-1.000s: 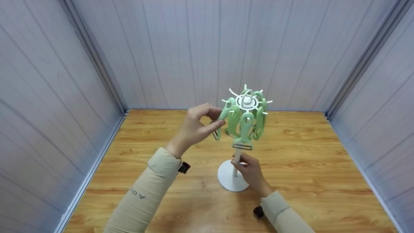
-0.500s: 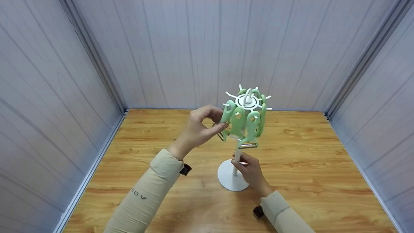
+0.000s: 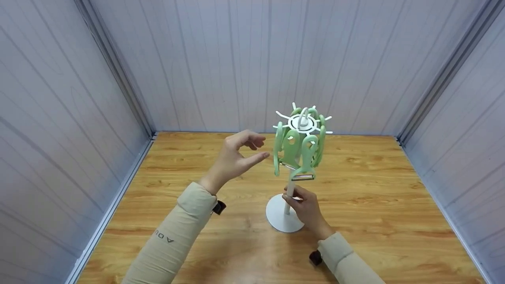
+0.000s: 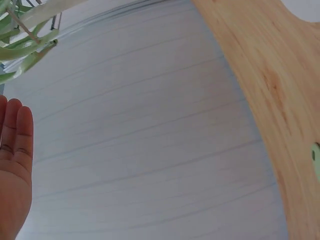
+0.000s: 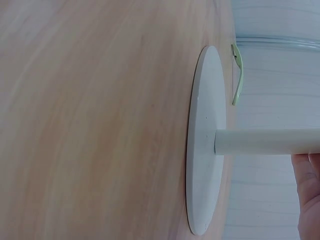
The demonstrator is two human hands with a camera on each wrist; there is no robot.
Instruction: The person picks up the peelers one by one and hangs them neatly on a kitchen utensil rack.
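Observation:
A white stand with hooks radiating from its top ring (image 3: 295,125) rises from a round base (image 3: 275,217). Several green peelers hang around it, among them a side-on peeler (image 3: 277,152) at the left and a pale peeler (image 3: 307,157) in front with its blade showing. My left hand (image 3: 233,159) is just left of the hanging peelers, thumb and fingers parted, holding nothing. In the left wrist view its palm and fingers (image 4: 17,135) are below the peelers. My right hand (image 3: 307,209) grips the stand's pole (image 5: 265,142) above the base.
The right wrist view shows a light green piece (image 5: 239,75) lying on the wooden tabletop (image 5: 100,125) beyond the base. Ribbed pale walls (image 3: 197,71) enclose the table at the back and both sides.
My left hand has let go of the left peeler and drawn back left; that peeler now hangs straight down. The hook ring has turned slightly. My right hand stays on the pole.

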